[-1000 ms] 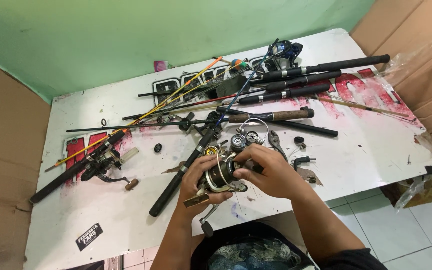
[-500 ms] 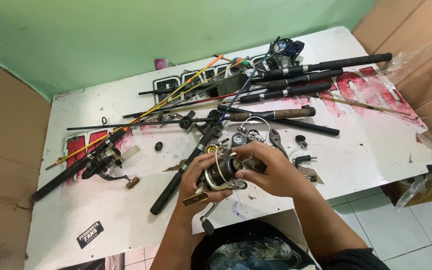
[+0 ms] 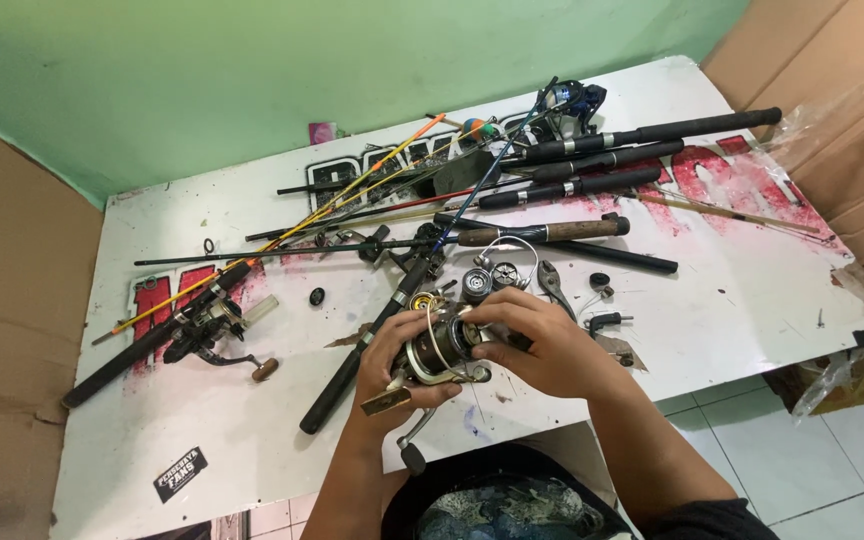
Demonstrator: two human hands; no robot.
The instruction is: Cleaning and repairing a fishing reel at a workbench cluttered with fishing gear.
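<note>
White bench [image 3: 752, 310], green wall behind: left hand [image 3: 397, 355] cradles the reel [image 3: 439, 352] above the near edge, foot pointing down-left; right hand [image 3: 537, 340] pinches its spool side, equally near.

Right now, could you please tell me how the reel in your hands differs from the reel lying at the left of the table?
The held reel is loose, gripped by the left hand and right hand. The table reel is untouched and mounted on a black rod. The held one looks gold-toned; the other dark. Both have crank handles.
</note>
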